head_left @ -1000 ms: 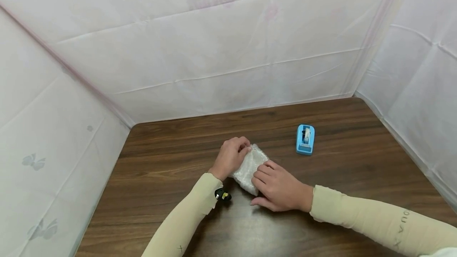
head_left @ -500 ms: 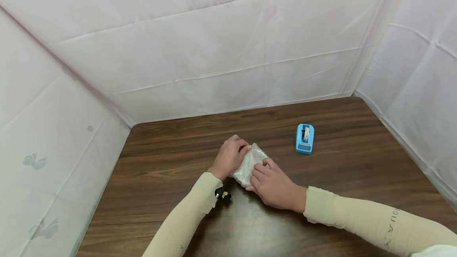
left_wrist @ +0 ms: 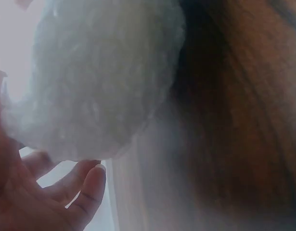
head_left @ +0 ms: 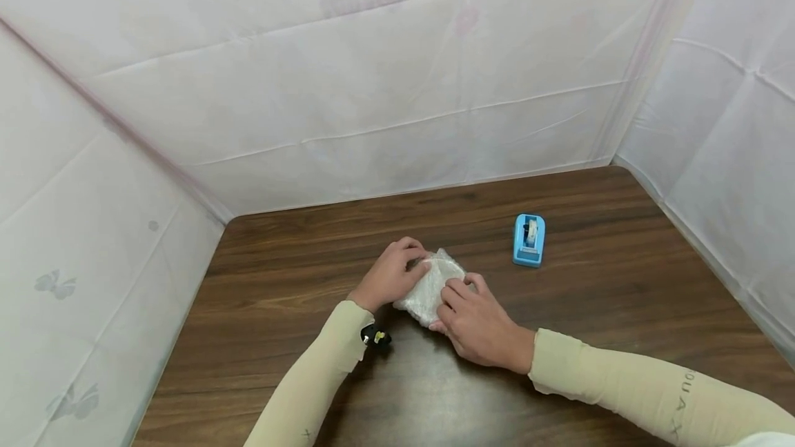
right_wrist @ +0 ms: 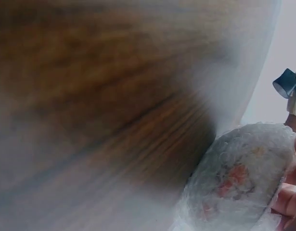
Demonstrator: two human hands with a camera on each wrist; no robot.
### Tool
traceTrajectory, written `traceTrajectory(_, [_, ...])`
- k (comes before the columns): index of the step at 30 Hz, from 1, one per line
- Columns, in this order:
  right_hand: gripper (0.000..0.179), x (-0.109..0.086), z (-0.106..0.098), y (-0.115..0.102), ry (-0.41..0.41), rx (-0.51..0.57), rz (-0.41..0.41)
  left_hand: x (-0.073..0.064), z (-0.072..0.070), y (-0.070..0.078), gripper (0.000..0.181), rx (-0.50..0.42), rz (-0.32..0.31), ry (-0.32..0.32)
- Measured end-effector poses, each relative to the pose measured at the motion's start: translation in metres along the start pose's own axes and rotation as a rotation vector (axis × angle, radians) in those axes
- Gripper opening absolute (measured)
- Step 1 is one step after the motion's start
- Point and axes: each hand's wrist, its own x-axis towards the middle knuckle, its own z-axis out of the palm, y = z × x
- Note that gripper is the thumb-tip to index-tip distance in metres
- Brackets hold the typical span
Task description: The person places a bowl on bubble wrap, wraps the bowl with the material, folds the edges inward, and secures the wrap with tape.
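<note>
On the table lies a rounded item in bubble wrap, between both hands. Red-orange marks show through the clear wrap in the right wrist view; what is inside is hidden. My left hand grips its far left edge, thumb over the top, fingers bent at the rim. My right hand pinches the wrap along the right and near side, with curled fingers on top and the thumb at the near edge. From the left wrist, the wrap's pale bumpy side fills the upper left, with bent fingers beneath it.
A blue tape dispenser with a roll in it stands to the right, beyond the right hand. The brown wooden table is bounded at the back and sides by white sheets. A black wrist camera sits on the left sleeve.
My right hand has slid slightly left, its fingers curling over the wrap and its thumb coming in to the near edge. The left hand and forearm have shifted a little left.
</note>
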Motion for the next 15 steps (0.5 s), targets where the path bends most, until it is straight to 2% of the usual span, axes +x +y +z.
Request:
traceTrajectory(7, [0.037,-0.008,-0.007,-0.001,-0.047,0.040,0.066,0.000,0.002,-0.001,0.037,0.020,-0.046,-0.021])
traceTrajectory(11, [0.036,-0.014,-0.016,0.007,-0.040,0.136,0.120,-0.001,0.002,0.000,0.036,0.041,-0.055,-0.023])
traceTrajectory(13, [0.036,-0.017,-0.021,0.018,0.003,0.202,0.188,-0.002,0.001,0.001,0.035,0.049,-0.050,-0.020])
traceTrajectory(15, [0.033,-0.019,-0.025,0.034,0.048,0.273,0.309,-0.002,0.001,0.002,0.035,0.046,-0.049,-0.018])
